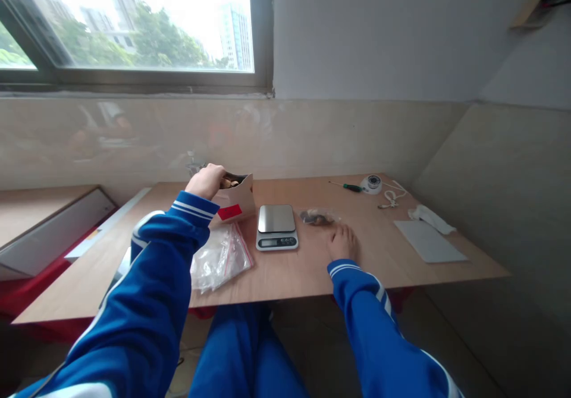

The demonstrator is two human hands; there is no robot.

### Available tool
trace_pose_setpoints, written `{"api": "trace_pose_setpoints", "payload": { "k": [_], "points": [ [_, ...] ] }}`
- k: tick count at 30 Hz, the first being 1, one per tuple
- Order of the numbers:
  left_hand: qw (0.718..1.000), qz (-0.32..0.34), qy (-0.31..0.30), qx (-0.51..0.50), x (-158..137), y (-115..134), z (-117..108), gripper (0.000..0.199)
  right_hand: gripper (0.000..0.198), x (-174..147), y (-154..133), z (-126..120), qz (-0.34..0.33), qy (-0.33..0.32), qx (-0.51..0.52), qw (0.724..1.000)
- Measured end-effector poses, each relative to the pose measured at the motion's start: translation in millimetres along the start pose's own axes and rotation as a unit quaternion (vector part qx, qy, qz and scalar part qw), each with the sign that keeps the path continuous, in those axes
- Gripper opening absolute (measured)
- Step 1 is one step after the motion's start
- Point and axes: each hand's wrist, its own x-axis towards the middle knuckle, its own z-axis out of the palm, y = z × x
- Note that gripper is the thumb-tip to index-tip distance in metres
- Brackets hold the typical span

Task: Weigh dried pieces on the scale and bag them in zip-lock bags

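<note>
My left hand (207, 181) is closed at the left rim of a pale box (238, 199) with a red patch on its front, its fingertips hidden from view. Brown pieces (229, 181) show in the box's open top. My right hand (343, 243) lies on the table with its fingers slightly bent and apart, by the near right end of a clear plastic bag (320, 216) with dark pieces in it. Between the hands stands a kitchen scale (277, 225) with a bare metal plate. Several clear zip bags (222, 259) with red seals lie in front of the box.
At the back right are a green-handled screwdriver (352, 188), a white dome camera (371, 184) and its coiled cable (392, 196). A white sheet (429, 241) and a crumpled white wrapper (432, 218) lie at the right. A wall (312, 136) borders the wooden table (307, 276) behind.
</note>
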Motion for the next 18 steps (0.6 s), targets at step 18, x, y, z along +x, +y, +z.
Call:
{"api": "trace_pose_setpoints", "payload": {
  "k": [18],
  "points": [
    [0.998, -0.006, 0.06, 0.033, 4, -23, -3, 0.024, 0.04, 0, 1, 1, 0.008, 0.004, 0.027, 1.0]
  ]
}}
